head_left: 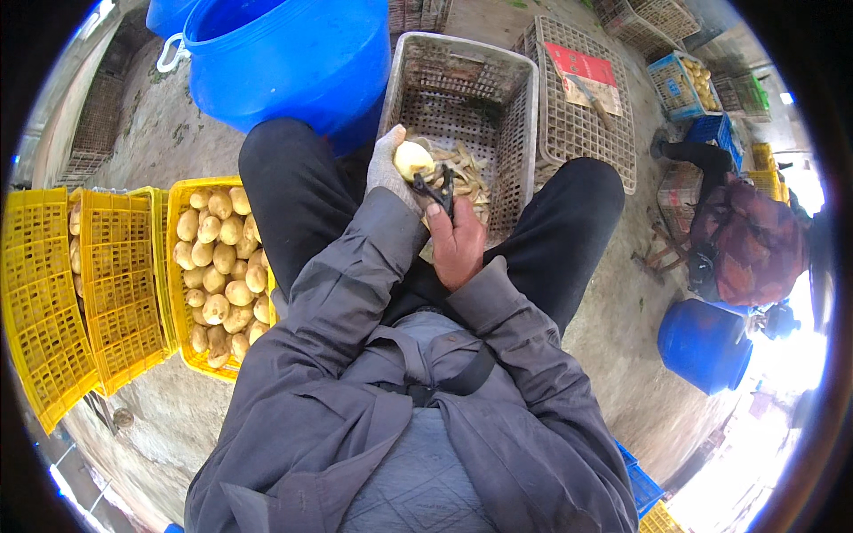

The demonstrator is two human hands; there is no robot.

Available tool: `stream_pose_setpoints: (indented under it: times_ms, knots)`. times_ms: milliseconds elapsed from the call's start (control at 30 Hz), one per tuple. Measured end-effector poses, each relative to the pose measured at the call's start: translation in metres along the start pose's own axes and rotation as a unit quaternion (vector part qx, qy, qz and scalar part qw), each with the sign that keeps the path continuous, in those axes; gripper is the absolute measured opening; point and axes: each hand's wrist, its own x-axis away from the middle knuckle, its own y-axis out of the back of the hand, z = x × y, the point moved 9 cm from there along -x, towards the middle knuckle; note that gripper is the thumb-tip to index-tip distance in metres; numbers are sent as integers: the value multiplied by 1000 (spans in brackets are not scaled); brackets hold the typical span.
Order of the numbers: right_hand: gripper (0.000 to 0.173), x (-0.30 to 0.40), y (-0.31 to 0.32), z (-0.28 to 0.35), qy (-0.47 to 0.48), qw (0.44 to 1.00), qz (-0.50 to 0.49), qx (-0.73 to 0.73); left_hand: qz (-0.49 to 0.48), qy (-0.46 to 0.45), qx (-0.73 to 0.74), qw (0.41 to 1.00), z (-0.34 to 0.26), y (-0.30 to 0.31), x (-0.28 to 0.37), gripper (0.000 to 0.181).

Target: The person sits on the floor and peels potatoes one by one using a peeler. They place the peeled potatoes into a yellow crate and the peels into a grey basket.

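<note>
My left hand (386,166), in a pale glove, grips a peeled yellowish potato (413,160) over the near end of a grey plastic crate (460,45). In my bare right hand (458,240) is a black-handled peeler (441,190), its head close against the potato's lower side. Whether the blade touches the flesh cannot be made out. Beneath both hands, a heap of peelings (474,174) lies on the crate's bottom. The crate stands between my knees.
Left of my leg, a yellow crate (178,280) holds unpeeled potatoes (223,266). A blue barrel (286,66) stands beyond my left knee. A knife (593,100) lies on an upturned crate (593,143) at right. Farther right, another person (750,243) sits near a blue drum (703,346).
</note>
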Motion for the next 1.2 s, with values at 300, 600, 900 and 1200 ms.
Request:
stream_pose_setpoints:
  times_ms: [300, 600, 900, 1200]
  knots:
    - [27, 0, 10, 8, -7, 1000, 3, -2, -57, -153, -49, 985, -27, -2, 13, 36]
    - [24, 2, 7, 15, 97, 988, -12, 117, -80, -153, -135, 976, -19, 15, 4, 37]
    - [22, 10, 24, 9, 40, 990, 2, 132, -81, -230, -161, 956, -55, -7, 23, 34]
    - [21, -11, 6, 27, 119, 985, 16, 123, -58, -175, -162, 969, -40, 3, 14, 35]
